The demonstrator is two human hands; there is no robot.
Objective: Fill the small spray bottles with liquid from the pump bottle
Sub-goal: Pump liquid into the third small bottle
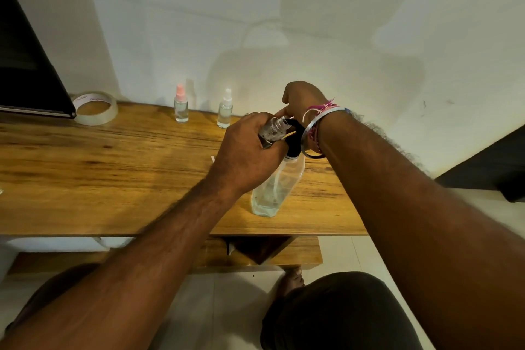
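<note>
A clear pump bottle [272, 187] with a black pump head stands on the wooden table [113, 167], a little liquid at its bottom. My left hand [247, 148] grips a small clear spray bottle [272, 129], tilted with its open mouth against the pump nozzle. My right hand [301, 99] is bent down over the black pump head, fingers on top of it; its fingertips are mostly hidden. Two more small spray bottles stand at the table's back edge: one with a pink cap [181, 106], one with a white cap [225, 112].
A roll of clear tape [95, 108] lies at the back left beside a black slanted panel [28, 65]. A white wall rises right behind the table. A lower wooden shelf [298, 253] sits under the tabletop, above my knees and one bare foot.
</note>
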